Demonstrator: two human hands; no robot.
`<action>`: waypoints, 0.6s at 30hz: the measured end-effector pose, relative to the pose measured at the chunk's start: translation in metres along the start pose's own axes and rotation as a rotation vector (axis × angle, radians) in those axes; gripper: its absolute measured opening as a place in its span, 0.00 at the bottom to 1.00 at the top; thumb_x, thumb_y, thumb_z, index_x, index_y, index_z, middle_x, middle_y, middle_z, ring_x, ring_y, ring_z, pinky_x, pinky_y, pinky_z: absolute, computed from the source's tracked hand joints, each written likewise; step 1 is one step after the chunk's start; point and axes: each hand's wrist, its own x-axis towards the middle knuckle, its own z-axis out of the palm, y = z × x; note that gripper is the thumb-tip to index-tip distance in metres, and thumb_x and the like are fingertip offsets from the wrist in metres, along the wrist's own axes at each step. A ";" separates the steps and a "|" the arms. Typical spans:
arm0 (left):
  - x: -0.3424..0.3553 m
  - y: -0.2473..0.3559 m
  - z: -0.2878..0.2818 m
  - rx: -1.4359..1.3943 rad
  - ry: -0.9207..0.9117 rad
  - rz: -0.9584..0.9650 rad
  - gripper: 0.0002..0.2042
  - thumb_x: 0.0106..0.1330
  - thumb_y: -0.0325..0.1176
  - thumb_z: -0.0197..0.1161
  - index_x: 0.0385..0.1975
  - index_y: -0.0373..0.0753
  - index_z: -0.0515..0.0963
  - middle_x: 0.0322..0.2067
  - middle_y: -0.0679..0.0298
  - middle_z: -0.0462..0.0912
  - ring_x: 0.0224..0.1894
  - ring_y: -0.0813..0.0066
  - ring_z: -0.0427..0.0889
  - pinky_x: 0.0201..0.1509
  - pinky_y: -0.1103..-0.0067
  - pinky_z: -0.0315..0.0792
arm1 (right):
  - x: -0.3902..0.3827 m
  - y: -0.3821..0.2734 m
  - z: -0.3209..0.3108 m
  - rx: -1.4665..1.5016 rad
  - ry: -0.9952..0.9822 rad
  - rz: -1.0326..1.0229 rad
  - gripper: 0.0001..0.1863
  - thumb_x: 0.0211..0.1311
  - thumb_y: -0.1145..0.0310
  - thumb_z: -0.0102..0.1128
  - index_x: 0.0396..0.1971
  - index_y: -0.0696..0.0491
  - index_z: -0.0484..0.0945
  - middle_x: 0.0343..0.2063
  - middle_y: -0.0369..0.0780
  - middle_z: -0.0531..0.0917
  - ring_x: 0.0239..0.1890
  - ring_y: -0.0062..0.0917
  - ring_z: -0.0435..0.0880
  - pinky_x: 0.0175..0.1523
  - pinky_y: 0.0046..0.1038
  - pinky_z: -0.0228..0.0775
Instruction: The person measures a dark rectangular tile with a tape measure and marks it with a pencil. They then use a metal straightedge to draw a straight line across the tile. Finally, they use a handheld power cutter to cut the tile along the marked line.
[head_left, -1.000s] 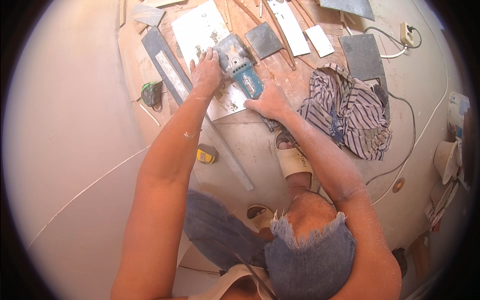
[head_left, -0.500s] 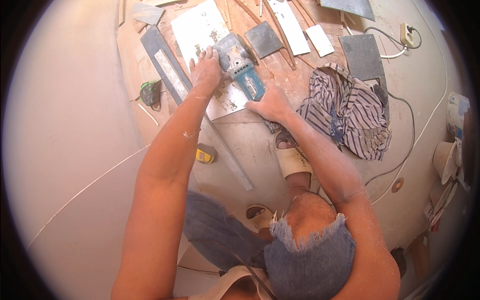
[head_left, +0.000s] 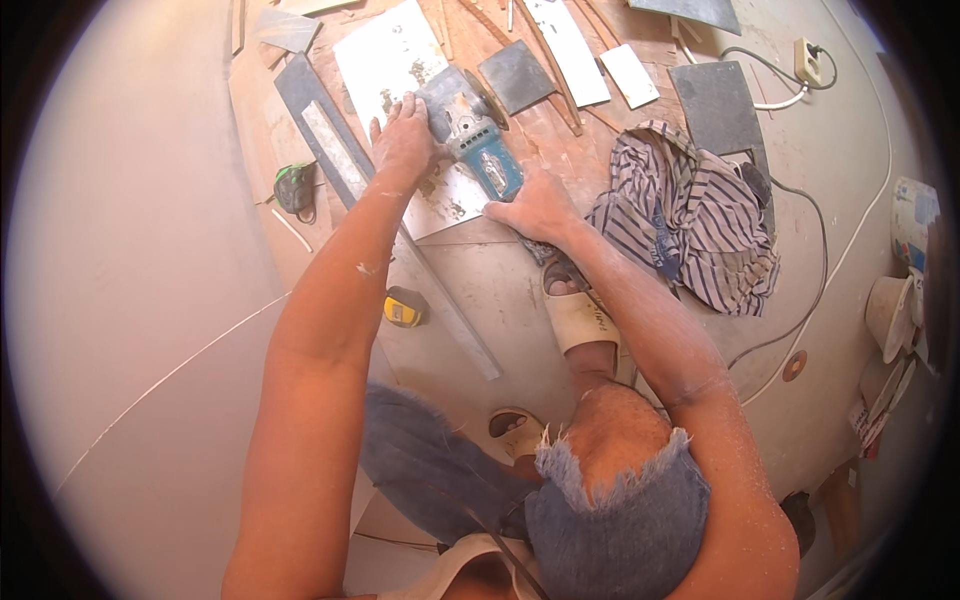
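Observation:
A blue circular tile cutter with a grey metal base plate rests on a long white tile blotched with dark spots. My right hand is wrapped round the cutter's rear end. Beside the base plate, my left hand lies with fingers spread on the tile, its thumb near the cutter's body. Left of the tile are a dark grey strip and a long metal straightedge reaching toward my feet. The cutter's blade edge and its contact with the tile are hidden.
A striped cloth lies right of my right forearm. Grey tile offcuts and white strips lie beyond. Tape measures sit at left. Cables run from a socket along the right; buckets stand there.
The whole view has shifted slightly, with the scene sitting a little further left and up. Both hands keep the same places on the cutter and tile.

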 end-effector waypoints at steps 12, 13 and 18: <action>0.002 -0.007 0.004 0.007 -0.002 0.007 0.48 0.53 0.50 0.75 0.72 0.40 0.58 0.76 0.61 0.51 0.77 0.60 0.50 0.77 0.56 0.49 | -0.017 -0.002 -0.004 -0.013 0.011 -0.020 0.34 0.42 0.56 0.72 0.46 0.64 0.75 0.38 0.56 0.84 0.45 0.48 0.84 0.51 0.39 0.76; -0.001 -0.002 0.000 -0.003 -0.007 -0.008 0.48 0.53 0.50 0.75 0.73 0.40 0.58 0.76 0.60 0.51 0.77 0.59 0.49 0.77 0.56 0.48 | -0.020 -0.006 -0.009 -0.027 0.014 -0.014 0.34 0.42 0.56 0.72 0.47 0.64 0.75 0.38 0.56 0.84 0.45 0.48 0.84 0.51 0.39 0.76; -0.039 0.020 0.007 -0.237 0.153 0.020 0.48 0.55 0.55 0.72 0.70 0.32 0.60 0.70 0.46 0.59 0.72 0.51 0.59 0.74 0.60 0.55 | -0.030 -0.008 -0.044 -0.010 0.194 -0.086 0.32 0.44 0.59 0.73 0.48 0.62 0.75 0.38 0.53 0.85 0.43 0.45 0.85 0.51 0.38 0.76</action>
